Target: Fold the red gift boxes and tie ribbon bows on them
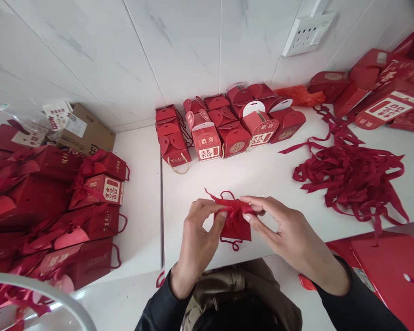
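Note:
A small red gift box (242, 231) with cord handles stands on the white table in front of me, a red ribbon (233, 216) gathered across its top. My left hand (203, 232) pinches the ribbon's left side between thumb and fingers. On the other side, my right hand (279, 223) has its thumb and fingers closed on the ribbon's right loop. One loose ribbon end points up and left past the box. The fingers and ribbon cover most of the box's top.
Several red gift boxes (209, 145) line the wall behind. To the right lies a heap of loose red ribbons (352, 177). Ribbon-tied boxes (93, 223) are stacked at left near a brown carton (86, 131). A large red box (393, 271) sits at the lower right.

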`<action>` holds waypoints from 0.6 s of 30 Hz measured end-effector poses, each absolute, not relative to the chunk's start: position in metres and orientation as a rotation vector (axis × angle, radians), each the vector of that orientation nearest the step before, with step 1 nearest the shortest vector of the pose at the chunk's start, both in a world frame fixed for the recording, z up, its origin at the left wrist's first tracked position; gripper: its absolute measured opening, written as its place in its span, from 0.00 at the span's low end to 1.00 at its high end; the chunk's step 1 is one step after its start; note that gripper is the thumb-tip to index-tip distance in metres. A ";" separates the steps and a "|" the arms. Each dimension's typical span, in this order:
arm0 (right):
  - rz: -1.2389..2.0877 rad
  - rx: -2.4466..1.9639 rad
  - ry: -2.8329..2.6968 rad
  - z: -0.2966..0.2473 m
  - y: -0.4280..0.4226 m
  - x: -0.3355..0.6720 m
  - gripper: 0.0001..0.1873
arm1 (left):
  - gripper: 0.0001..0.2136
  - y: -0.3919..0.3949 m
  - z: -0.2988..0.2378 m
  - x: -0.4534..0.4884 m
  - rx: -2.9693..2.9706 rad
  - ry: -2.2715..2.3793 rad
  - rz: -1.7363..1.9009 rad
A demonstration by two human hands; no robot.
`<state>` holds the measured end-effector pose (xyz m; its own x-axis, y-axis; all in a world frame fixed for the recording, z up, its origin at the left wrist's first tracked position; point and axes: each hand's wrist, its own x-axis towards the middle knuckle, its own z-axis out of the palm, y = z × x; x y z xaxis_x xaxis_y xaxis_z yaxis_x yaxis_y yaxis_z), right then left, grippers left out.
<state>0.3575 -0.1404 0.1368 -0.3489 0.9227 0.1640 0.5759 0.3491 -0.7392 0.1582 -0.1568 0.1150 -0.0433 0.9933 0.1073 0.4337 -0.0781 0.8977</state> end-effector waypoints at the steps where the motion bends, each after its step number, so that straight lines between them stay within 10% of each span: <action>1: 0.762 -1.305 -2.054 0.136 -0.139 0.361 0.11 | 0.06 -0.156 0.112 0.159 1.562 1.606 1.115; 18: 1.141 -1.354 -1.828 0.136 -0.141 0.344 0.07 | 0.08 -0.161 0.116 0.170 1.366 1.518 1.164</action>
<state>0.3439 -0.1409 0.1363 -0.3098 0.9502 -0.0323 0.4461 0.1153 -0.8875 0.1698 -0.1609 0.1159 -0.1282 0.9913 0.0307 0.2873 0.0075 0.9578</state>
